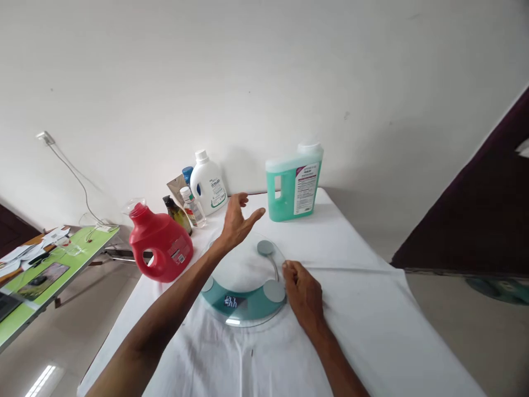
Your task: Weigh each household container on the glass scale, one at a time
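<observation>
A round glass bathroom scale (248, 311) lies on the white cloth, its display lit with digits I cannot read clearly. Above its far part is my left hand (237, 221), empty, thumb and fingers apart, pointing toward a jug of green liquid (285, 193). That jug stands upright behind the scale with a white label, and a gap separates it from my left hand. Close by the scale's right edge rests my right hand (305, 292), its fingers curled in and nothing showing in them. Whether it touches the glass I cannot tell.
Left of the scale stand a red jug (165, 248), a dark pump bottle (178, 215), a small clear bottle (193, 209) and a white jug (210, 184). A green-topped desk (80, 242) with papers is at far left. The wall (248, 82) rises behind the table.
</observation>
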Action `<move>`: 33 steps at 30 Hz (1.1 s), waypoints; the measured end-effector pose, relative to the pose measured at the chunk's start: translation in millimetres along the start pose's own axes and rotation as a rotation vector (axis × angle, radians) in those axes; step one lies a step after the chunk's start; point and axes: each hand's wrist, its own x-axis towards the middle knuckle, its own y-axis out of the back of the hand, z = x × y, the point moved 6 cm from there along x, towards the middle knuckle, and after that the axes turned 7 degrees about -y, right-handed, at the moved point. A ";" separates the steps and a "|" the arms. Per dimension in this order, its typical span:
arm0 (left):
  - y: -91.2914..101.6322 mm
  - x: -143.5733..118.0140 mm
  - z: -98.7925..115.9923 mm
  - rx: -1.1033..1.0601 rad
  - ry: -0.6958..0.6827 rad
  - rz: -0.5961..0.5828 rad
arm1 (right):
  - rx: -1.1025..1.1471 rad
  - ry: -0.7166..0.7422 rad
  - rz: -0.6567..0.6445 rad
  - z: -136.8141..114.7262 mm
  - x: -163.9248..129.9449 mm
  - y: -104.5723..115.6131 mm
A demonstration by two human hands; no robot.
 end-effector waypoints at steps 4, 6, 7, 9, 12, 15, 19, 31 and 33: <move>-69.3 59.9 -33.0 -0.189 0.248 -0.044 | 0.054 0.015 0.031 -0.6 -2.0 2.6; -90.1 83.5 -40.5 -0.293 0.280 -0.007 | 0.070 0.007 0.037 0.4 -2.5 2.6; -98.6 93.1 -42.4 -0.348 0.277 0.003 | 0.076 -0.003 0.038 1.3 -2.7 2.3; -112.8 106.8 -44.0 -0.461 0.261 0.007 | 0.089 -0.032 0.041 3.9 -2.7 1.7; -127.3 114.9 -43.4 -0.599 0.271 0.040 | 0.122 -0.091 0.041 8.6 -2.5 0.5; -135.1 114.1 -38.4 -0.678 0.308 0.143 | 0.155 -0.142 0.032 12.1 -2.6 -1.1; -137.0 107.8 -25.3 -0.723 0.331 0.262 | 0.166 -0.156 0.053 13.2 -2.5 -0.9; -17.4 64.6 16.4 -0.666 0.203 0.369 | 0.112 -0.098 0.026 5.8 0.3 1.0; 11.2 46.6 19.6 -0.643 0.199 0.400 | 0.091 -0.096 0.009 7.0 0.6 0.8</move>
